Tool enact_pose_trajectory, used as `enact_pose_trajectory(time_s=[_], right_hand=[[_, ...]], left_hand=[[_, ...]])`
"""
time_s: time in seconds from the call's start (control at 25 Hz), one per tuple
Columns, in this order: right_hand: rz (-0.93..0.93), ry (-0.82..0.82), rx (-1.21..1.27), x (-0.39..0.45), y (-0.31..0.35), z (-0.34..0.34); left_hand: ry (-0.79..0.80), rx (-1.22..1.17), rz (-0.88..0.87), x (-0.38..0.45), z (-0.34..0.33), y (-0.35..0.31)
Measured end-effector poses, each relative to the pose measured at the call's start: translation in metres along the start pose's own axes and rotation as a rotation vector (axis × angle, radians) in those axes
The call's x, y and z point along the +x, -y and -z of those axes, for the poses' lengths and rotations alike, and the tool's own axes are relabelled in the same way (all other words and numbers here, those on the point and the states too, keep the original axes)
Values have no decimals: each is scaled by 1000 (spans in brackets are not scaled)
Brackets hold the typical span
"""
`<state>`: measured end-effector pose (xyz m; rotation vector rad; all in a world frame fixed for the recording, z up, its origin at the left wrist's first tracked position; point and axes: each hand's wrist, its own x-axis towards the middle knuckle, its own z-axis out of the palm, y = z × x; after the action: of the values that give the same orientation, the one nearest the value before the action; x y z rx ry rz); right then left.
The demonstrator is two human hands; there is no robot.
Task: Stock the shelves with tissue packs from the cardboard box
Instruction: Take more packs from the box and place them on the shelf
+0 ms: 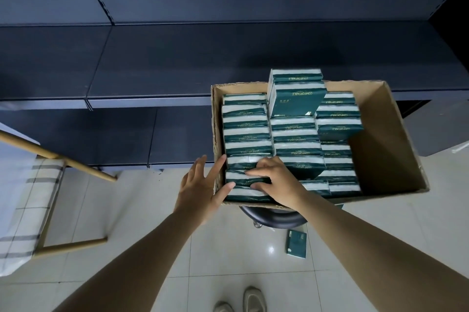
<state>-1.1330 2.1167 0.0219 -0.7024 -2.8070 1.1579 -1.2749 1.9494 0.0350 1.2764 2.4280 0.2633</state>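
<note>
The right hand fingers are closing on a dark-green tissue pack in the brown cardboard box's near-left corner; the left hand is hovering spread and empty; tight packing is risking a slip.

The brown corrugated cardboard box holds rows of dark green tissue packs, each banded with a pale white stripe and lettered in small gold print — one upright pack in the box shows a solid green face with a white corner mark. Behind the box, the shelves are a flat slate blue-grey. Below the box, the glossy floor tiles are off-white with thin grey joints, and a single green pack lies there. Left of the box, a white cloth carries a grey check pattern — framed by tan wooden bars. Beige shoes show below the box.
</note>
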Motion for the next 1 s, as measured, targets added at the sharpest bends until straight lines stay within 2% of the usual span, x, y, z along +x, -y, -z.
enact_pose_trajectory(time_s=[0.24, 0.4, 0.48, 0.56, 0.88, 1.0], right_hand=[[166, -92, -136, -9, 14, 15], [255, -146, -162, -24, 40, 48], [232, -196, -92, -33, 61, 76], [191, -240, -15, -46, 85, 115], [224, -411, 5, -102, 160, 304], [286, -488, -93, -123, 168, 381]], left_hand=[[32, 166, 8, -2, 18, -9], [-61, 154, -15, -10, 45, -25], [-111, 143, -43, -16, 68, -41], [-155, 139, -87, -21, 100, -64], [-438, 82, -191, -14, 236, -186], [-578, 66, -248, -7, 282, -250]])
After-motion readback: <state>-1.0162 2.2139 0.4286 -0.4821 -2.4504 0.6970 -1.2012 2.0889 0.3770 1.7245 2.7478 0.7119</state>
